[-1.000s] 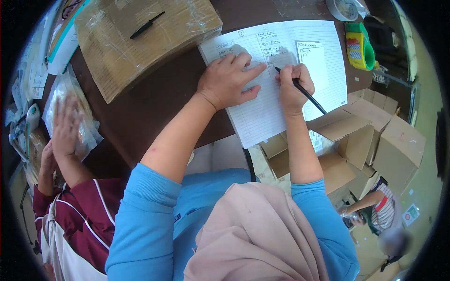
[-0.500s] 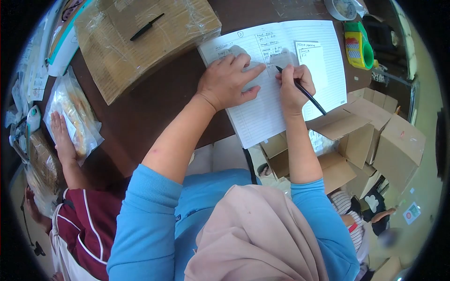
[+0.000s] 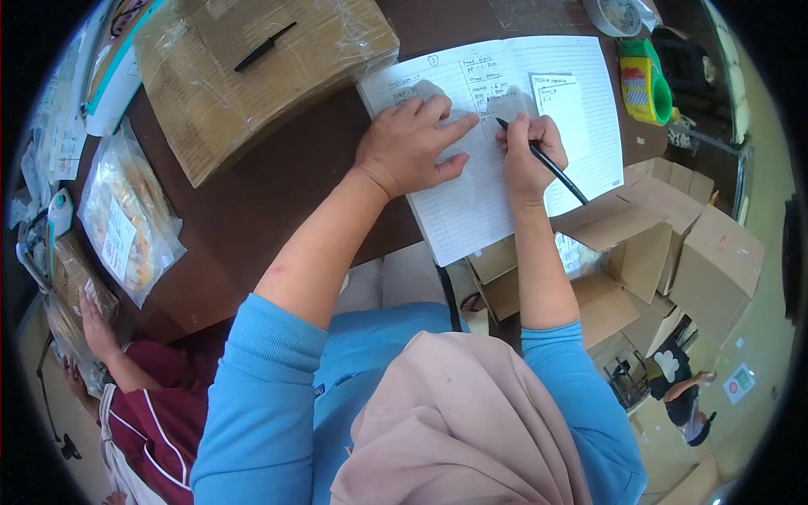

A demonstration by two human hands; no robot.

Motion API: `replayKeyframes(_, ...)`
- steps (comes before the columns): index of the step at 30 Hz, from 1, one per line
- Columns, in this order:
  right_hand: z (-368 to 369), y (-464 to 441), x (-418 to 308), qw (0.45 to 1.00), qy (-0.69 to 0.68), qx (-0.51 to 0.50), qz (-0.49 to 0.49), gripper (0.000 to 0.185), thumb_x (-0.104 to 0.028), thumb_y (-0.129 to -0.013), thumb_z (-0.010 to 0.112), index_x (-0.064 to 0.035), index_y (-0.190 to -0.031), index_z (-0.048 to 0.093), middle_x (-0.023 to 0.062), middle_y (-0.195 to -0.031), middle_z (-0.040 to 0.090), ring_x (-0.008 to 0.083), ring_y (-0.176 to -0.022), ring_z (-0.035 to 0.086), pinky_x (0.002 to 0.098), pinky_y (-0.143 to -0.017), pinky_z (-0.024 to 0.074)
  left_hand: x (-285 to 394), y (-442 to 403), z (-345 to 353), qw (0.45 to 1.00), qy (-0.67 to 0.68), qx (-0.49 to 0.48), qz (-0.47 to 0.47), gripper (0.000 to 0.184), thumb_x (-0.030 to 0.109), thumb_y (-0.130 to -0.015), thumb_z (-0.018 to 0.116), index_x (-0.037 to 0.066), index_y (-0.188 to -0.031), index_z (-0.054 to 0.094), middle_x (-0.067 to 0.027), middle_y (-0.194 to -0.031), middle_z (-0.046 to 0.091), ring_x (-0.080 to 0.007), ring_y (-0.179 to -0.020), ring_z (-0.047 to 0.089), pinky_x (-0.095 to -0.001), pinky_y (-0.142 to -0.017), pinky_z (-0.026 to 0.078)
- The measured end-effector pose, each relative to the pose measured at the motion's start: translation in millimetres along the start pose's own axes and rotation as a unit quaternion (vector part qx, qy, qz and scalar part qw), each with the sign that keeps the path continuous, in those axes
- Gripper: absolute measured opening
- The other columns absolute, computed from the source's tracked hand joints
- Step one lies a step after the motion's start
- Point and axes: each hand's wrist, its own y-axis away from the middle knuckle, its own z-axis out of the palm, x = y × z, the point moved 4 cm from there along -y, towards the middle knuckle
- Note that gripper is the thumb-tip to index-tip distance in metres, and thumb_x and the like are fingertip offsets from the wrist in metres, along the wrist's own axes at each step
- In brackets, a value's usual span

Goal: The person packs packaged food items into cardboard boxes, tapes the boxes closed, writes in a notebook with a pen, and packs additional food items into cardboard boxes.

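An open lined notebook (image 3: 454, 210) with handwriting on its left page lies on the brown table (image 3: 227, 219). Across that left page rests my left hand (image 3: 412, 145), fingers spread, holding nothing. My right hand (image 3: 533, 160) grips a black pen (image 3: 560, 174), its tip at the writing near the middle of the notebook. Small paper notes (image 3: 562, 118) lie on the right page, just beyond my right hand.
A taped cardboard box (image 3: 252, 76) with another black pen (image 3: 266, 46) on top stands at upper left. Plastic packs (image 3: 130, 219) and a co-worker's hand (image 3: 99, 328) are at left. Tape in a green dispenser (image 3: 644, 82) and open boxes (image 3: 707, 261) are at right; another person (image 3: 683, 396) stands beyond.
The co-worker at left has moved a hand off the clear pack, down towards the brown one. The person at lower right has shifted. My hands have barely moved.
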Motion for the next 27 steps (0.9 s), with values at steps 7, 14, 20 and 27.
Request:
replayKeyframes(7, 1.0, 0.1, -0.3, 1.000, -0.005, -0.004, 0.003, 0.031, 0.005, -0.079, 0.059, -0.0049, -0.057, 0.039, 0.0043, -0.054, 0.050, 0.0106, -0.048, 0.057, 0.0222, -0.044, 0.0441, 0.1, -0.1, 0.1, 1.000, -0.004, -0.002, 0.002, 0.041, 0.036, -0.070, 0.065, 0.028, -0.110, 0.061, 0.0000, -0.088, 0.050, -0.0164, -0.081, 0.054, -0.0300, -0.067, 0.047)
replayKeyframes(14, 1.1, -0.3, 0.5, 1.000, -0.008, -0.002, -0.007, 0.031, 0.005, -0.079, 0.059, -0.0048, -0.058, 0.039, 0.0044, -0.054, 0.051, 0.0108, -0.048, 0.057, 0.0223, -0.044, 0.0438, -0.1, -0.1, 0.1, 1.000, -0.007, -0.003, 0.002, 0.042, 0.037, -0.070, 0.064, 0.029, -0.111, 0.061, 0.0001, -0.088, 0.050, -0.0160, -0.081, 0.054, -0.0294, -0.067, 0.047)
replayKeyframes(20, 1.4, 0.1, -0.1, 1.000, 0.002, -0.004, -0.002, 0.030, 0.005, -0.079, 0.059, -0.0048, -0.058, 0.040, 0.0040, -0.054, 0.050, 0.0105, -0.049, 0.056, 0.0223, -0.044, 0.0429, 0.0, 0.1, 0.6, 1.000, -0.017, -0.005, 0.005, 0.041, 0.038, -0.071, 0.064, 0.029, -0.111, 0.061, -0.0002, -0.087, 0.050, -0.0163, -0.080, 0.053, -0.0293, -0.066, 0.047)
replayKeyframes(27, 1.0, 0.4, 1.3, 1.000, -0.002, -0.005, 0.007, 0.030, 0.005, -0.079, 0.059, -0.0048, -0.058, 0.040, 0.0042, -0.055, 0.051, 0.0106, -0.048, 0.057, 0.0224, -0.044, 0.0432, 0.1, 0.4, 0.5, 1.000, -0.020, -0.007, 0.006, 0.041, 0.038, -0.071, 0.064, 0.028, -0.111, 0.061, -0.0006, -0.088, 0.050, -0.0169, -0.079, 0.053, -0.0301, -0.066, 0.047)
